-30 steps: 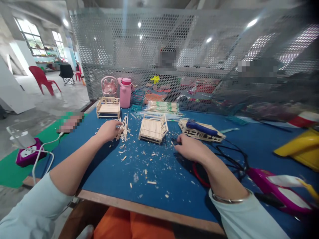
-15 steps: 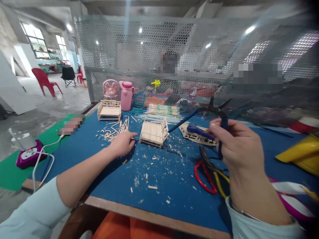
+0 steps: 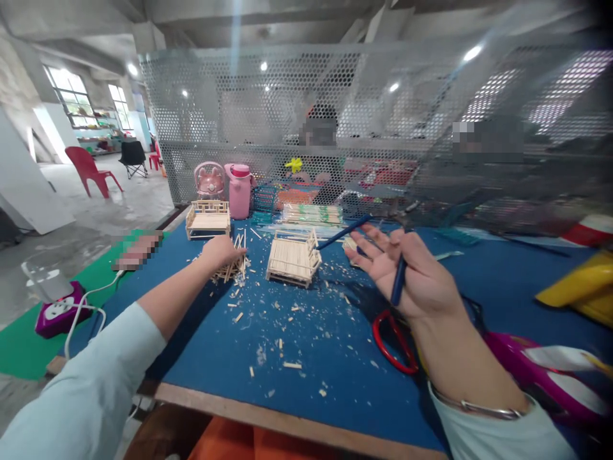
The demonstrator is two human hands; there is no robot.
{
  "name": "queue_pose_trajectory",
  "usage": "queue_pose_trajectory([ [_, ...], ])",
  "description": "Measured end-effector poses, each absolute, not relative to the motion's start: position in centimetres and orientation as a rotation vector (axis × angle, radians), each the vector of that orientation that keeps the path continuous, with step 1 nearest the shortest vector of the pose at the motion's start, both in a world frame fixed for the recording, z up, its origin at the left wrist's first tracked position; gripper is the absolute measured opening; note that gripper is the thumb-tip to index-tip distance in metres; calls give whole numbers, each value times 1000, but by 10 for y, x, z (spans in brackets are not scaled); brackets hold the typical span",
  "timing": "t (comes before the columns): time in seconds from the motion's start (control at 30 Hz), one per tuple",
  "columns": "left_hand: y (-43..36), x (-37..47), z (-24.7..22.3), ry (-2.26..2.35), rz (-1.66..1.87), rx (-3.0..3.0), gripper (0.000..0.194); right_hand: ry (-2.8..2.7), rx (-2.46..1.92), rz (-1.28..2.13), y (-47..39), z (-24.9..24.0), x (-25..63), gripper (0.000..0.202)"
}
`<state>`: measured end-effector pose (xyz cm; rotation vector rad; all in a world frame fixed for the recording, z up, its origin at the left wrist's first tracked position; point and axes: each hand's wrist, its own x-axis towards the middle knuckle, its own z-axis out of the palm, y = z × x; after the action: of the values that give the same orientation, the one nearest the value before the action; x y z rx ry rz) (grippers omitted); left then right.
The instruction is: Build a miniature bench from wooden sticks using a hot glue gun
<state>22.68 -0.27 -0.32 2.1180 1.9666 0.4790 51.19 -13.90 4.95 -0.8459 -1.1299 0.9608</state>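
My left hand rests on a pile of thin wooden sticks, its fingers curled downward and partly hidden. Whether a stick is between them I cannot see. In my right hand is a pair of blue-handled pliers, with the handles spread wide and one lying against the palm. The fingers are loosely bent around it. Between the hands stands a small bed-like frame of wooden sticks. A small stick bench is behind my left hand. Another stick piece is mostly covered by my right hand.
Red-handled scissors or pliers lie below my right hand. Stick offcuts and white flecks litter the blue tabletop. A pink bottle and packs of sticks stand before a perforated metal screen. A person sits beyond it.
My left hand has moved left and away from me onto the stick pile. My right hand has turned palm-up and shifted left, with the pliers lower and their jaws partly hidden.
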Motion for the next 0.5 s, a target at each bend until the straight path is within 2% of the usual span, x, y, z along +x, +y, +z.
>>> queue_pose_trajectory([
  [0.23,21,255,0,1891,109,2183,34,-1295,-978,868,-132,39,517,32],
  [0.5,17,266,16,1795,-232,2189,34,-760,-454,1009,-140,52,545,33],
])
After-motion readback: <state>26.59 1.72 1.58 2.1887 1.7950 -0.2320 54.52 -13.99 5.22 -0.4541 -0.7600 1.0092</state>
